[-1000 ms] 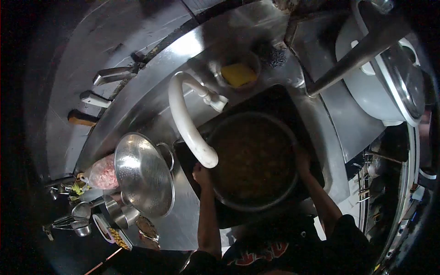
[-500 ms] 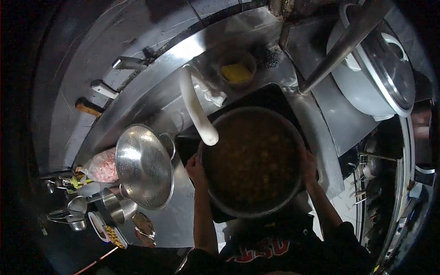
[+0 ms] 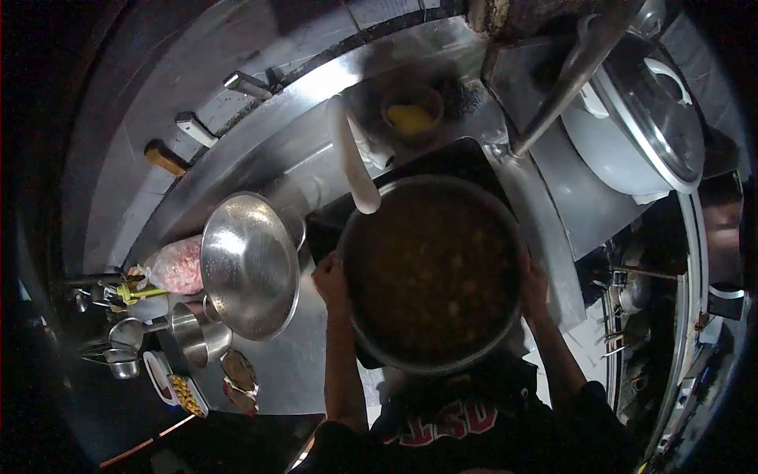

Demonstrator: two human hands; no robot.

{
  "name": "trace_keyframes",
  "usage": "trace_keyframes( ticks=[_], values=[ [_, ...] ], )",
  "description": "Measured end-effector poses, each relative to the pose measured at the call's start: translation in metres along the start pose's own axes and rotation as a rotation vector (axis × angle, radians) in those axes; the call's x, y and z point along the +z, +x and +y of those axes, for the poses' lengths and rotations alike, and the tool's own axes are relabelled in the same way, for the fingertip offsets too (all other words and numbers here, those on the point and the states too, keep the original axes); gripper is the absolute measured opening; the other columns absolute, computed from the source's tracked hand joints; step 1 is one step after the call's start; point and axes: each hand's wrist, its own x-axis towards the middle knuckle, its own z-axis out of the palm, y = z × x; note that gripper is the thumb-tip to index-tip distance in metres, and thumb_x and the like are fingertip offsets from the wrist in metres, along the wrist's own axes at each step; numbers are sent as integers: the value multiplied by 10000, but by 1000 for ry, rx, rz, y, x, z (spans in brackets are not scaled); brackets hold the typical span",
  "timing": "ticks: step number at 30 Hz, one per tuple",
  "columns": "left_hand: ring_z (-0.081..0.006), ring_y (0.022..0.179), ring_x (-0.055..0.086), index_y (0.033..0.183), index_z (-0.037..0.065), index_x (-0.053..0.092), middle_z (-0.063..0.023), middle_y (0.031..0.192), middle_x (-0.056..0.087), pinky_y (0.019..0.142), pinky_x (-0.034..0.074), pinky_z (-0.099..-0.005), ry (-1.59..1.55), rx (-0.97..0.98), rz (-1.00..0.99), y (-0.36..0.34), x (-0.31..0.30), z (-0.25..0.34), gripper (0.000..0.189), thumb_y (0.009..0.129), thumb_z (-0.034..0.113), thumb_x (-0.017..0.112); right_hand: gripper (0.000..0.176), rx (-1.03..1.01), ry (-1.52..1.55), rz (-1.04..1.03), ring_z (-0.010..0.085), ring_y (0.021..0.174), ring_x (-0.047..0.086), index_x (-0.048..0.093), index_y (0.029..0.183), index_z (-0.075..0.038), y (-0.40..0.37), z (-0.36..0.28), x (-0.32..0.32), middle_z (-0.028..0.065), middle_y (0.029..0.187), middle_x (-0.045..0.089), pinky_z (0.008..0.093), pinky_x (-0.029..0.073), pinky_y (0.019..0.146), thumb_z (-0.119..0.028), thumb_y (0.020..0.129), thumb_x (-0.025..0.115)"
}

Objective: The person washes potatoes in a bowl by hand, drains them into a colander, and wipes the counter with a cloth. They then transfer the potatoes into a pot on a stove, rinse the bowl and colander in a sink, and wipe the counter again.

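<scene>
Both hands were clamped on a large pot (image 3: 430, 180), one on each side and well apart: the left hand (image 3: 330, 280) gripped the left edge of the rim, and the right hand (image 3: 534, 286) gripped the right edge. The large pot was held level in front of the person's chest, over the near part of a dark sink (image 3: 454, 158), and it was filled close to the brim with a brownish liquid with pale lumps in it. A white tap hose (image 3: 351, 170) hung down from behind the sink, its mouth just above the far left rim of the pot. Behind the tap stood a small bowl (image 3: 410, 117) with something yellow in it, with a dark scouring pad (image 3: 466, 95) just beside it. To the left, on the steel bench (image 3: 308, 355), a metal colander (image 3: 249, 265) rested tilted, with a bag of pink stuff (image 3: 180, 265) just beyond it and metal cups (image 3: 193, 332) near its lower edge. A white cooker with a glass lid (image 3: 639, 126) stood at the right.
</scene>
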Motion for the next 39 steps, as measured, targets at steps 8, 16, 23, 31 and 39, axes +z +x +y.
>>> trace_keyframes(
  ticks=[8,16,23,31,39],
  values=[
    [-218,760,613,919,-2,638,-153,835,644,694,454,-326,-108,-15,-52,-3,-8,-9,242,758,159,557,484,-116,9,-32,195,879,522,558,1064,16,0,15,-19,152,985,584,312,400,795,-411,870,443],
    [-199,705,581,889,-12,643,-132,786,637,679,437,-305,-3,-67,-113,-29,-21,22,234,759,156,545,508,-226,0,-88,166,796,539,565,1005,52,-23,10,-40,108,898,609,305,429,723,-419,876,423],
    [-191,687,570,868,-38,637,-109,775,633,677,436,-302,-165,-64,-134,-44,-20,22,245,734,144,542,450,-127,-9,-36,149,729,540,566,984,57,-64,-14,-48,85,842,614,287,439,673,-367,876,460],
    [-190,707,554,854,-31,596,-107,754,582,712,431,-290,-198,-55,-219,-51,-23,13,200,696,56,511,430,-130,72,24,146,755,535,573,957,54,-74,12,-60,81,868,603,271,432,688,-359,864,496],
    [-214,913,460,994,46,361,-104,938,429,837,347,-323,-285,88,22,-42,-9,0,368,652,-63,440,472,-181,19,86,151,765,526,568,950,62,-100,7,-58,94,889,601,278,423,707,-395,851,508]
  ],
)
